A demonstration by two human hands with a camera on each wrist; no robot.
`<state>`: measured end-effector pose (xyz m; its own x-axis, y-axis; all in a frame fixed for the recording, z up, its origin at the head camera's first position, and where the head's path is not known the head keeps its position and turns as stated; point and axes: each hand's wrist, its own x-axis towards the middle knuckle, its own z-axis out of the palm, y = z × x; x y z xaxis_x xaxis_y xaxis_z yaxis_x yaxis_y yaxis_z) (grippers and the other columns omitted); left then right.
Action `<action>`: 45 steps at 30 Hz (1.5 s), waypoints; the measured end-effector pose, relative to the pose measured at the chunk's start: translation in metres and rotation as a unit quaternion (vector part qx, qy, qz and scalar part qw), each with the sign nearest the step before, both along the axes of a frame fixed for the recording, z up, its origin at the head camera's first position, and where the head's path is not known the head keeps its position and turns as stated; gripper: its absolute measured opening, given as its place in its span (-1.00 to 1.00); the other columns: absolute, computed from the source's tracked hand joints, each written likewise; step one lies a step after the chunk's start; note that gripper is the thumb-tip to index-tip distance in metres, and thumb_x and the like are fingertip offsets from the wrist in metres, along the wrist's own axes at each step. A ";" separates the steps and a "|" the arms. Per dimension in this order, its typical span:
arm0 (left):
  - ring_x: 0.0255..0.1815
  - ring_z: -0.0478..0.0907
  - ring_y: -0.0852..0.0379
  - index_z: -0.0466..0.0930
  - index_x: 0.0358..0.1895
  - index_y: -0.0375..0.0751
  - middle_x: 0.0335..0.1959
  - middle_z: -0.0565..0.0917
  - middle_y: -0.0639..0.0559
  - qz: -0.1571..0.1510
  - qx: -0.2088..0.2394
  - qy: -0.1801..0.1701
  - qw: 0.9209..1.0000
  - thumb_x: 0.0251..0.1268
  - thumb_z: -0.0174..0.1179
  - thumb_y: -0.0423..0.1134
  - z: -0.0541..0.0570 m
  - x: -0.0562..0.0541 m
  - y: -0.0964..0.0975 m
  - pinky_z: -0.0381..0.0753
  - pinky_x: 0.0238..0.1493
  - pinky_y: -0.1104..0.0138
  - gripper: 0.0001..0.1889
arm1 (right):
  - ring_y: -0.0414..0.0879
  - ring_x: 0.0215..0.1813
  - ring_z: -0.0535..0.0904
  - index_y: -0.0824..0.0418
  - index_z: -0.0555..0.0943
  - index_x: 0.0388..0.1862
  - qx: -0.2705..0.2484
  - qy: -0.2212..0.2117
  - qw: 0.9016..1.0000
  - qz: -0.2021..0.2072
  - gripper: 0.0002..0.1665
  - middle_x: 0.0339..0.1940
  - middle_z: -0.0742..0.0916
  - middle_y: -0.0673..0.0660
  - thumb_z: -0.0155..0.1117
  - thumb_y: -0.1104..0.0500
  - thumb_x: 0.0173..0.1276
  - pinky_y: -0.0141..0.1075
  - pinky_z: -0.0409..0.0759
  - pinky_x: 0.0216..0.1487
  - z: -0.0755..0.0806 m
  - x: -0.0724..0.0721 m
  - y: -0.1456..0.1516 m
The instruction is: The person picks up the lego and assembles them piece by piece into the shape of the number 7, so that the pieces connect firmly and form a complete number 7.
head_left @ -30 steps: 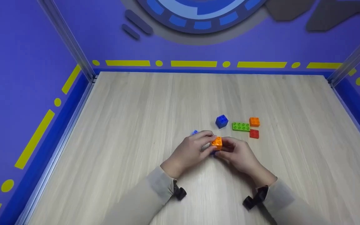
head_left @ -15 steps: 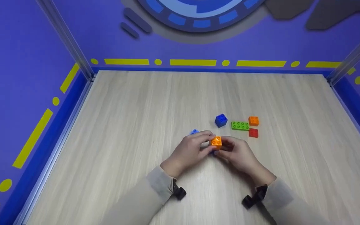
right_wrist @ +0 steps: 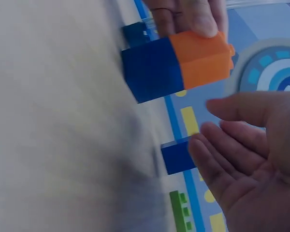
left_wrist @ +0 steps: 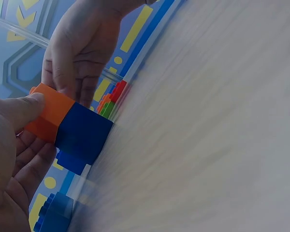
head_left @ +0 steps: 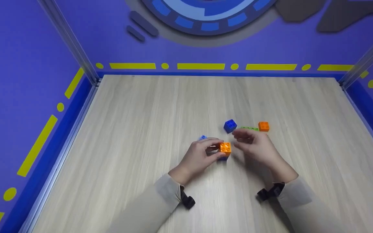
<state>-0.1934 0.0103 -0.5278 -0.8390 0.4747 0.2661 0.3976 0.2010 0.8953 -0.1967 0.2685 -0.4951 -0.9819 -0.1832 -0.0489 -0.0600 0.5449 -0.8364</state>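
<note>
My left hand pinches an orange brick between thumb and fingers. This brick sits on top of a dark blue brick, and the two form an upright stack on the table. My right hand hovers just right of the stack, fingers loosely bent and thumb apart, with nothing between them. In the right wrist view a gap shows between its fingertips and the orange brick. Just beyond those fingertips stands another dark blue brick.
A long green brick lies partly behind my right hand, beside a second orange brick. The red brick is hidden in the head view. A lighter blue brick peeks out past my left hand. Walls enclose the wooden table.
My right hand has let go of the stack and moved right and slightly away from me, now covering the red brick. My left hand keeps its hold on the orange brick.
</note>
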 end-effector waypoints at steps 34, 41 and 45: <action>0.32 0.82 0.14 0.78 0.32 -0.23 0.30 0.82 -0.12 -0.006 0.028 -0.058 0.998 0.48 0.56 -0.26 -0.005 -0.002 0.002 0.81 0.35 0.41 -0.58 | 0.34 0.59 0.65 0.32 0.65 0.55 0.043 0.015 0.996 -0.077 -0.42 0.52 0.73 0.39 0.46 0.15 0.66 0.24 0.56 0.68 -0.020 -0.041 -0.030; 0.31 0.81 0.14 0.78 0.31 -0.22 0.31 0.82 -0.11 -0.003 0.031 -0.057 0.998 0.45 0.58 -0.26 -0.005 -0.002 0.003 0.81 0.35 0.42 -0.57 | 0.32 0.59 0.65 0.23 0.67 0.56 0.064 0.009 0.996 -0.061 -0.43 0.53 0.73 0.34 0.48 0.15 0.66 0.26 0.58 0.65 -0.021 -0.038 -0.030; 0.31 0.81 0.17 0.78 0.32 -0.24 0.32 0.81 -0.11 -0.005 0.026 -0.051 0.998 0.44 0.58 -0.27 -0.005 -0.004 0.003 0.81 0.34 0.42 -0.56 | 0.31 0.61 0.64 0.21 0.65 0.58 0.054 0.006 0.997 -0.063 -0.40 0.54 0.71 0.33 0.50 0.11 0.65 0.24 0.58 0.65 -0.022 -0.040 -0.028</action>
<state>-0.1973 0.0131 -0.5327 -0.8585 0.4706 0.2037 0.3054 0.1501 0.9403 -0.2368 0.2401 -0.5174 -0.9974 -0.0527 -0.0496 0.0048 0.6362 -0.7715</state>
